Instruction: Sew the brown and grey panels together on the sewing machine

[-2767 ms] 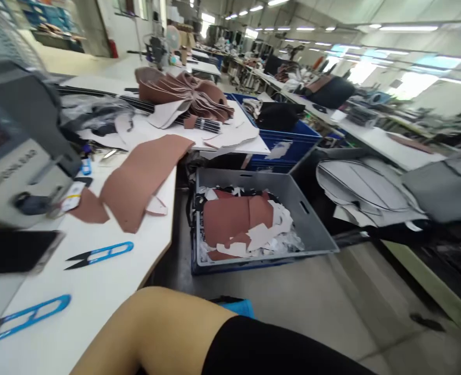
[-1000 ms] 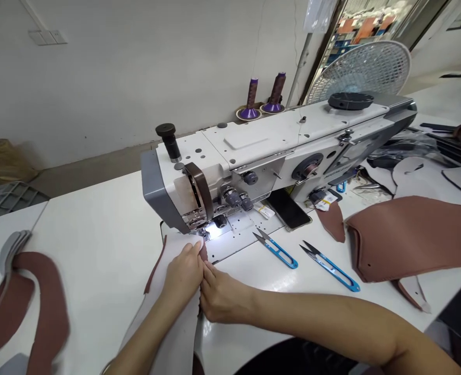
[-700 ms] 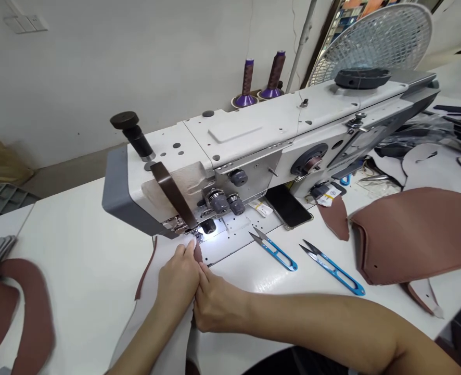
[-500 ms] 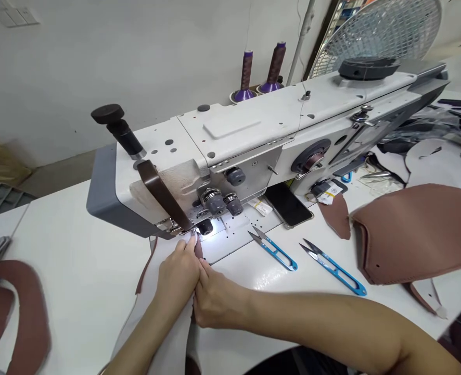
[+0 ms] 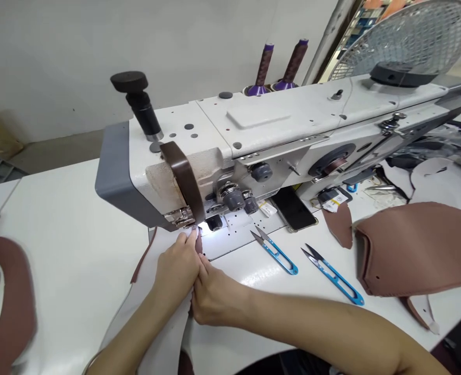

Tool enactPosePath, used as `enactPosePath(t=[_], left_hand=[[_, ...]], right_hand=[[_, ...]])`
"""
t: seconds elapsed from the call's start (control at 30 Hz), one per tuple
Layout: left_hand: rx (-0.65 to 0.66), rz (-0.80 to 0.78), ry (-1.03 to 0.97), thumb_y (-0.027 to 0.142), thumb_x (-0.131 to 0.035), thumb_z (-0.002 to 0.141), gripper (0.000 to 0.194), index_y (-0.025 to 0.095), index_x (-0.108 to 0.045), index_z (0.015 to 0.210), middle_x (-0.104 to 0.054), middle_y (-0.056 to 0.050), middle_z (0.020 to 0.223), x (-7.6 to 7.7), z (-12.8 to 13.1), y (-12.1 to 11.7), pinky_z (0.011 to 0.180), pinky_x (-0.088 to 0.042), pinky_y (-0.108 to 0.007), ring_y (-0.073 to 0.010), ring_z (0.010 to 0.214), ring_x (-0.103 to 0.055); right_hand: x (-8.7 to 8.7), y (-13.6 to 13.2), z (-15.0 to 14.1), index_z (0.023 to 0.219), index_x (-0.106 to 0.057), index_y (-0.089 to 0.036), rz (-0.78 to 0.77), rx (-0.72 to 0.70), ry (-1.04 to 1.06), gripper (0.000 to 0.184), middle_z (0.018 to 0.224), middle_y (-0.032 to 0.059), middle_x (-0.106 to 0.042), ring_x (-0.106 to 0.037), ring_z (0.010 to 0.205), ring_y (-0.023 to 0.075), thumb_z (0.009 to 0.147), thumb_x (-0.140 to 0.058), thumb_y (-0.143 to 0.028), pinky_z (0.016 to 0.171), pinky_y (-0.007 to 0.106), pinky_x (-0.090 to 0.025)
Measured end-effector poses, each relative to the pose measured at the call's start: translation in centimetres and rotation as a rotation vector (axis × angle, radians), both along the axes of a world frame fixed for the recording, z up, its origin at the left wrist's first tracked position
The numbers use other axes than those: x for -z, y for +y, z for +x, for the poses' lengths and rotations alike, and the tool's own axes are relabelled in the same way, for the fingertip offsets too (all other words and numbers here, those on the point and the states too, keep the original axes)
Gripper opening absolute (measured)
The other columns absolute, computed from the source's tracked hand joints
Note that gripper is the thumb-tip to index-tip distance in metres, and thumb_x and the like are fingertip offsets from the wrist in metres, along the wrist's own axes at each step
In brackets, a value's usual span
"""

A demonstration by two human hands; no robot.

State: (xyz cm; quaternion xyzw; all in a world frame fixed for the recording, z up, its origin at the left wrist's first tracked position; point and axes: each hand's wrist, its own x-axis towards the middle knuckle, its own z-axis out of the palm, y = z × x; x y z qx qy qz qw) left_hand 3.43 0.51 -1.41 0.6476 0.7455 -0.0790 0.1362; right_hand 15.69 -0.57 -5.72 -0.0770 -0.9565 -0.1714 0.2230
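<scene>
Under the head of a white sewing machine [image 5: 210, 130] lies a leather piece [image 5: 166, 333], its pale backing facing up and brown showing along its edges. My left hand [image 5: 178, 264] is closed on the leather, fingertips pressed close in front of the lit needle area. Right beside it and touching it, my right hand [image 5: 218, 297] pinches the leather's right edge with curled fingers. The needle itself is hidden behind a brown curved guard [image 5: 183, 177] and the fingers.
Two blue thread snips, the nearer-to-machine snips [image 5: 275, 252] and the other snips [image 5: 334, 276], lie to the right. Behind them is a phone [image 5: 295, 208]. Stacked brown leather panels [image 5: 421, 247] are at right, more brown pieces [image 5: 15, 297] at left. Two thread cones [image 5: 264, 67] stand behind.
The view has shifted, so the machine appears further right and larger. Both hands keep their hold on the leather close to the needle area, with little visible movement.
</scene>
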Motion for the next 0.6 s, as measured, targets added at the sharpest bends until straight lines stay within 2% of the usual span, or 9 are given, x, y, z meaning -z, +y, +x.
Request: enactPosePath(t=[0.17, 0.4, 0.5, 0.6], left_hand=[[0.033, 0.058, -0.005, 0.028, -0.033, 0.098, 0.035, 0.022, -0.051, 0.127, -0.061, -0.005, 0.095, 0.98, -0.36, -0.25, 0.054, -0.036, -0.028, -0.0198, 0.071, -0.063], [-0.019, 0.087, -0.136, 0.015, -0.035, 0.093, 0.031, 0.019, -0.060, 0.111, -0.063, -0.006, 0.103, 0.35, -0.65, 0.17, 0.067, -0.042, -0.029, -0.0187, 0.083, -0.063], [-0.033, 0.117, -0.198, 0.015, -0.037, 0.092, 0.027, 0.019, -0.062, 0.102, -0.062, -0.006, 0.104, 0.27, -0.85, 0.20, 0.071, -0.043, -0.028, -0.0181, 0.086, -0.061], [-0.027, 0.098, -0.247, 0.013, -0.036, 0.091, 0.028, 0.018, -0.062, 0.100, -0.060, -0.006, 0.100, 0.12, -0.94, -0.07, 0.074, -0.043, -0.028, -0.0181, 0.088, -0.060]], right_hand=[[-0.21, -0.10, -0.07, 0.078, -0.072, -0.006, -0.009, -0.001, 0.006, 0.021, 0.077, 0.0205, -0.070, -0.067, 0.077, 0.0348, 0.075, -0.051, -0.006, 0.078, 0.060, -0.051], [-0.44, 0.26, -0.47, 0.077, -0.074, -0.010, -0.090, -0.063, -0.134, 0.024, 0.070, 0.0167, -0.070, -0.067, 0.070, 0.0341, 0.078, -0.050, -0.006, 0.077, 0.064, -0.048], [-0.29, 0.47, -0.58, 0.074, -0.074, -0.012, -0.139, -0.052, -0.182, 0.023, 0.073, 0.0181, -0.070, -0.067, 0.073, 0.0362, 0.077, -0.052, -0.007, 0.073, 0.062, -0.049], [0.02, 0.30, -0.59, 0.073, -0.074, -0.011, -0.109, -0.042, -0.102, 0.022, 0.082, 0.0235, -0.071, -0.067, 0.080, 0.0383, 0.076, -0.053, -0.009, 0.071, 0.060, -0.050]])
